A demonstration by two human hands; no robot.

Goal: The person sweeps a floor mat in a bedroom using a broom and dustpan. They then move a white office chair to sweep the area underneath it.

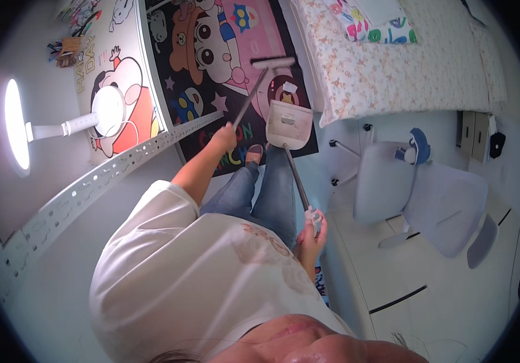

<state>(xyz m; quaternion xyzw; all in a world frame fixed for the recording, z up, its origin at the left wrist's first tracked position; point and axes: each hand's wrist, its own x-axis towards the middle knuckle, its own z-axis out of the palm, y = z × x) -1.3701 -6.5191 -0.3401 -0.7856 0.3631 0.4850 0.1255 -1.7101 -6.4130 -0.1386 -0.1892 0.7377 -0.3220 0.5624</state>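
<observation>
My left hand [225,138] grips the handle of a long-handled broom, whose pale head [273,62] rests on or just over a cartoon-printed rug [183,72]. My right hand [312,233] is closed around the top of a dustpan's long handle. The pale dustpan [289,122] is at the rug's near right part, close to my feet, its far edge towards the broom head. A small white scrap [290,86], perhaps paper, lies on the rug between the broom head and the dustpan. Whether the pan holds anything is hard to tell.
A desk with a cartoon mat [130,90] and a lit lamp [17,127] stands at left, edged by a perforated metal rail [74,193]. At right are a bed with a floral cover [378,77] and a grey wheeled chair [382,181] holding a blue plush item [420,146].
</observation>
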